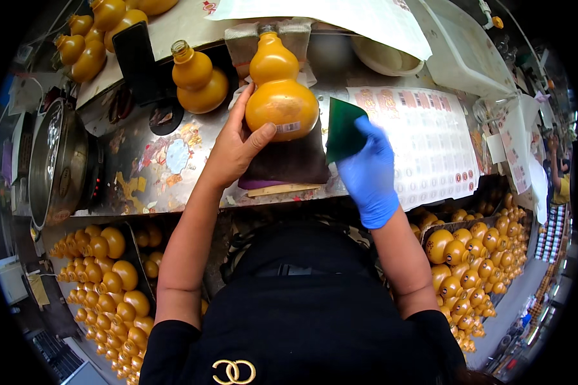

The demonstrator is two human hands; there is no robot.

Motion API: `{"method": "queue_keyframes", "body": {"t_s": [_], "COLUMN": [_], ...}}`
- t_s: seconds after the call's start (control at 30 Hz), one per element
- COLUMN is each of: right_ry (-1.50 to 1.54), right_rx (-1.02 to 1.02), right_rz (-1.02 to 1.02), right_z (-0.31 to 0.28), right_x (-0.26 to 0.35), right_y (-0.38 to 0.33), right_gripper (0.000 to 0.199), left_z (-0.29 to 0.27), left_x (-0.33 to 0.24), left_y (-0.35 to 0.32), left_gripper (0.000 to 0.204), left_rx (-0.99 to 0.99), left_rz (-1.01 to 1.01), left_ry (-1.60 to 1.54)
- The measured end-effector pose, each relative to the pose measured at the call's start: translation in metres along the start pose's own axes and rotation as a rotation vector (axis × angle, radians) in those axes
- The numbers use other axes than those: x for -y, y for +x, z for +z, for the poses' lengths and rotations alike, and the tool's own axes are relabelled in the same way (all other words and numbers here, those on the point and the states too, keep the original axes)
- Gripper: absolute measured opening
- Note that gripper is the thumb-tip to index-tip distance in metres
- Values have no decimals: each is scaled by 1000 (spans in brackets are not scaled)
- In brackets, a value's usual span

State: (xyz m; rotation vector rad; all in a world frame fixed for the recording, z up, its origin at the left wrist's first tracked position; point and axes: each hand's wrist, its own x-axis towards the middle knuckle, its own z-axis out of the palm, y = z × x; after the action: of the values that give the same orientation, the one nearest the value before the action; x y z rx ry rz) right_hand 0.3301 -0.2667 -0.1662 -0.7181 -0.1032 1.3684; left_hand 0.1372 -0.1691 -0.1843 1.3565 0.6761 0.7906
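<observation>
A yellow-brown gourd-shaped bottle [275,90] lies on its side on the bench, its neck pointing away from me. My bare left hand [234,146] grips its lower bulb from the left, thumb by a small barcode sticker [288,127]. Pale cloth [242,48] props the neck, and a dark pad [288,160] lies under the base. Just right of the bottle, apart from it, my right hand [370,170] in a blue glove holds a flat green scraper sheet [342,133]. Part of the scraper is hidden by the fingers.
Another gourd bottle [199,83] stands to the left, beside a black phone [136,61] on a stand. A metal pan [59,163] sits at far left. Sticker sheets [424,141] cover the bench at right, below a pale bowl [386,58]. Crates of gourd bottles [465,266] flank me.
</observation>
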Motion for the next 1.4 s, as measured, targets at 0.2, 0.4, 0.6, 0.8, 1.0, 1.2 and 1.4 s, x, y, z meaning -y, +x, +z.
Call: {"method": "queue_keyframes", "body": {"t_s": [0.2, 0.4, 0.6, 0.8, 1.0, 1.2, 1.4], "right_ry": [-1130, -1063, -984, -488, -727, -1309, -1005], "right_rx": [142, 52, -30, -14, 36, 180, 327], "right_rz": [-627, -573, -499, -171, -67, -95, 73], "right_z": [16, 4, -10, -13, -7, 22, 24], "right_x": [-38, -40, -37, -6, 17, 14, 15], "right_y": [-15, -7, -1, 1, 27, 40, 48], "right_gripper": [26, 26, 27, 30, 38, 76, 71], "left_z": [1, -2, -2, 10, 15, 8, 9], "left_x": [1, 9, 7, -17, -13, -10, -9], "left_y": [-2, -1, 0, 9, 14, 15, 12], "left_gripper": [85, 84, 84, 96, 95, 91, 81], "left_rx": [6, -18, -24, -111, -127, -131, -115], "left_rz": [18, 27, 24, -80, -107, -117, -111], "left_ry": [61, 178, 192, -28, -83, -116, -166]}}
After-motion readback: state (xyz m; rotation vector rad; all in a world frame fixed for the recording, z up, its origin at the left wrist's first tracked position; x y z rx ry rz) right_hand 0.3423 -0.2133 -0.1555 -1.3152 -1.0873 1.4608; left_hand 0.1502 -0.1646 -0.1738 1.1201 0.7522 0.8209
